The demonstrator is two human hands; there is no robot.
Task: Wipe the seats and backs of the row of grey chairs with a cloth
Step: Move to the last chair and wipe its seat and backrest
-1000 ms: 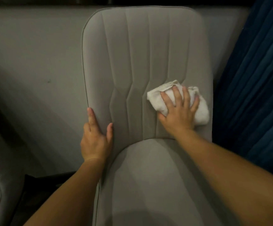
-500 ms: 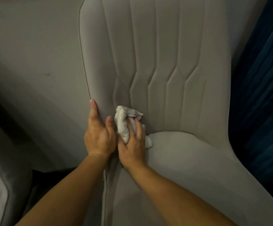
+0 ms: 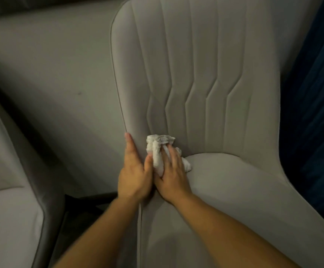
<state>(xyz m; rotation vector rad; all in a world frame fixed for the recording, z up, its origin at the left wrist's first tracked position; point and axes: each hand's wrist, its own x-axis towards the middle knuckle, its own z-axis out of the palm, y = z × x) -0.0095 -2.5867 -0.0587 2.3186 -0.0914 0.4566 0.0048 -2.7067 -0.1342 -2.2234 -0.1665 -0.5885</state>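
A grey padded chair [image 3: 205, 78] with stitched vertical seams fills the middle of the view, its seat [image 3: 225, 200] running down to the lower right. My right hand [image 3: 171, 171] holds a crumpled white cloth [image 3: 158, 149] against the lower left corner of the chair back, where back and seat meet. Fingers cover part of the cloth. My left hand [image 3: 134, 171] rests flat on the chair's left edge, fingers straight and pointing up, right beside the cloth.
A second grey chair [image 3: 6, 200] stands at the lower left, partly cut off. Behind both chairs runs a pale grey wall [image 3: 51, 74]. A dark blue curtain [image 3: 315, 93] hangs on the right. Dark floor shows between the chairs.
My right hand slid the cloth from the lower right of the chair back across to its lower left corner. The left hand stayed on the chair's edge.
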